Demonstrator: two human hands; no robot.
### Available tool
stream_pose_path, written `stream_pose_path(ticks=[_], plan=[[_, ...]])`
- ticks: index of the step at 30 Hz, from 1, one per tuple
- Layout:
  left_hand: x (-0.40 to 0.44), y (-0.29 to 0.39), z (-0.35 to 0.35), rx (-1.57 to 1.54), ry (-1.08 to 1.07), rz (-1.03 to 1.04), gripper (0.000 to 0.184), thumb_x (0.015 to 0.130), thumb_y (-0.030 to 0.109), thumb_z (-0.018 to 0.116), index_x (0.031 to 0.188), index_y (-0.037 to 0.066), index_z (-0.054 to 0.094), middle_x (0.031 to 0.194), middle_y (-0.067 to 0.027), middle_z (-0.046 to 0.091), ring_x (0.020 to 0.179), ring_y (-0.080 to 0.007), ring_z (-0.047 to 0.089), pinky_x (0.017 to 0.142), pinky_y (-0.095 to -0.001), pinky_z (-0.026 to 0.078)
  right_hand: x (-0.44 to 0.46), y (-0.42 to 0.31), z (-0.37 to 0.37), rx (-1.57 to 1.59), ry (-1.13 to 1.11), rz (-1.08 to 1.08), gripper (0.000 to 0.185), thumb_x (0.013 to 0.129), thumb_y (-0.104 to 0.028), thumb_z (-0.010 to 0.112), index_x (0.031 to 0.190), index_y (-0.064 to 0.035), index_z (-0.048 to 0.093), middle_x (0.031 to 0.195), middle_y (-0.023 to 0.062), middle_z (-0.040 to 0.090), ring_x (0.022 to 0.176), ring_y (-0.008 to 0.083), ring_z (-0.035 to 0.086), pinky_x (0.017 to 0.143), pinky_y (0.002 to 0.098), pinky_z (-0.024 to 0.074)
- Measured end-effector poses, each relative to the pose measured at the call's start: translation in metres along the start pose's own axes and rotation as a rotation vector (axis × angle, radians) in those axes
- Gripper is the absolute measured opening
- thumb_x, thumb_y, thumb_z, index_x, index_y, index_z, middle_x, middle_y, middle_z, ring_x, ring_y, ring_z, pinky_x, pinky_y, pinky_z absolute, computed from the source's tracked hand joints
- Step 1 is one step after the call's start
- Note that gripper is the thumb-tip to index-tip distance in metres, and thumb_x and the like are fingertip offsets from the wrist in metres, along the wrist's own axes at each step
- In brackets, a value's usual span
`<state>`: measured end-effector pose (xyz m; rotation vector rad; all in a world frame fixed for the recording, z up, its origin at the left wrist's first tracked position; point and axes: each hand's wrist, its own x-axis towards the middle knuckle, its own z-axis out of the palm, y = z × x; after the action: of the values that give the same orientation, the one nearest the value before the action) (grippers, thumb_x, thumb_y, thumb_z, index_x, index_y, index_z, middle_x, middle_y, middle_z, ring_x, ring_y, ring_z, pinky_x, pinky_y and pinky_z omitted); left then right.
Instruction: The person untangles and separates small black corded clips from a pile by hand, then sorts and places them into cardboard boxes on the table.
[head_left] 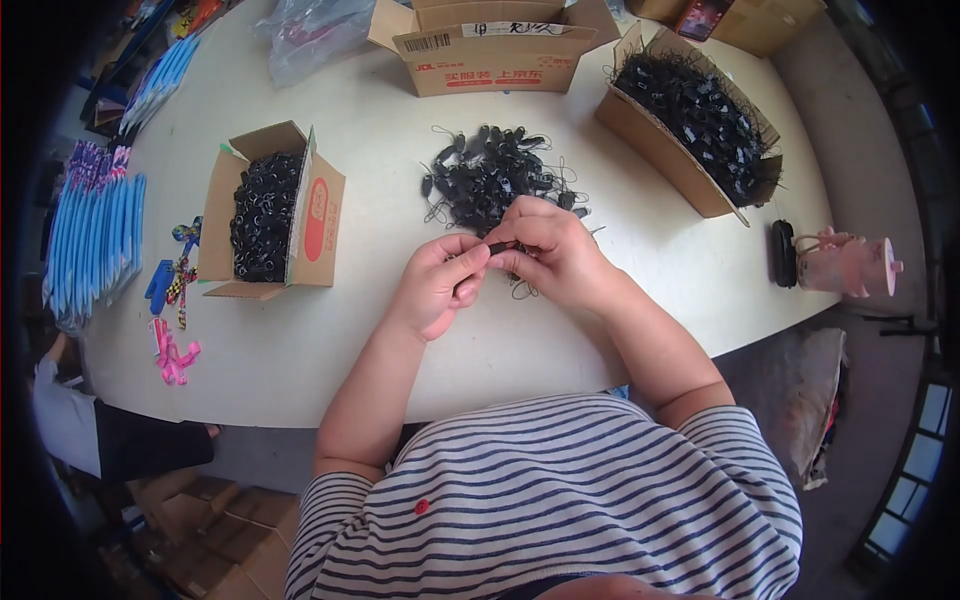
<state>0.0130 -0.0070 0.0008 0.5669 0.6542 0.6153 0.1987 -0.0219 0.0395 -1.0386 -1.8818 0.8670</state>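
My left hand (440, 285) and my right hand (552, 252) meet above the near edge of a pile. Fingertips of both pinch a small black buckle piece (502, 247), mostly covered by the fingers. Just beyond lies the pile of black buckle pieces with thin cord loops (490, 175), loose on the table. To the left stands an open cardboard box (320, 225) of black pieces with metal rings (265, 215). At the far right, a long cardboard box (655, 150) holds a tangle of black looped pieces (700, 115).
A larger open carton (490, 75) stands at the back beside clear plastic bags (315, 40). Blue-wrapped bundles (95, 235) and coloured straps (175, 355) lie left. A pink cup (850, 265) and black case (783, 253) sit right. Another person (70, 415) is at lower left.
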Motion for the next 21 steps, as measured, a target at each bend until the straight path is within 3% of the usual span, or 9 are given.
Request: stream_pose_path(ticks=[7,10,13,16,19,21], plan=[[-0.001,0.000,0.003,-0.034,0.034,0.008,0.012,0.084,0.015,0.060,0.087,0.004,0.054,0.065,0.0011,0.048,0.049,-0.0039,0.039,0.041,-0.0156,0.025,0.000,0.000,0.001,-0.026,0.024,-0.064,0.016,0.070,0.000,0.067,0.085,0.0014,0.062,0.076,0.0105,0.053,0.067,0.0246,0.054,0.059,0.0319,0.0459],[-0.002,0.002,0.007,-0.032,0.041,0.047,0.011,0.085,0.013,0.060,0.086,0.004,0.054,0.064,0.0009,0.048,0.049,-0.0039,0.038,0.041,-0.0158,0.025,0.001,-0.001,0.000,-0.020,0.064,-0.031,0.016,0.070,0.000,0.068,0.085,0.0008,0.062,0.074,0.0098,0.052,0.066,0.0214,0.054,0.059,0.0301,0.0452],[-0.001,0.005,0.002,-0.075,0.061,0.030,0.008,0.087,0.012,0.055,0.086,0.005,0.053,0.067,-0.0003,0.048,0.050,-0.0045,0.038,0.040,-0.0161,0.025,0.004,-0.003,-0.011,0.012,0.156,-0.015,0.009,0.075,-0.003,0.063,0.083,-0.0001,0.061,0.071,0.0064,0.050,0.061,0.0160,0.049,0.050,0.0267,0.0403],[-0.001,0.009,-0.003,-0.301,-0.082,0.021,0.007,0.087,0.012,0.048,0.086,0.006,0.050,0.072,-0.0034,0.048,0.053,-0.0071,0.040,0.039,-0.0169,0.025,-0.001,0.012,-0.029,0.965,0.326,0.298,0.008,0.079,-0.008,0.052,0.081,-0.0016,0.056,0.073,0.0042,0.048,0.057,0.0119,0.041,0.043,0.0228,0.0316],[0.002,0.006,-0.010,-0.419,-0.295,0.009,0.010,0.085,0.015,0.044,0.085,0.006,0.049,0.077,-0.0064,0.048,0.055,-0.0100,0.041,0.038,-0.0180,0.026,0.002,0.020,-0.046,1.394,0.454,0.224,0.012,0.079,-0.012,0.041,0.078,-0.0029,0.049,0.078,0.0069,0.046,0.057,0.0132,0.036,0.040,0.0213,0.0285],[0.003,0.005,-0.012,-0.443,-0.316,0.013,0.012,0.084,0.016,0.043,0.086,0.006,0.049,0.078,-0.0074,0.048,0.056,-0.0111,0.041,0.038,-0.0185,0.027,0.002,0.025,-0.054,1.424,0.561,0.243,0.013,0.080,-0.015,0.042,0.078,-0.0036,0.050,0.081,0.0093,0.052,0.063,0.0149,0.045,0.043,0.0211,0.0332]])
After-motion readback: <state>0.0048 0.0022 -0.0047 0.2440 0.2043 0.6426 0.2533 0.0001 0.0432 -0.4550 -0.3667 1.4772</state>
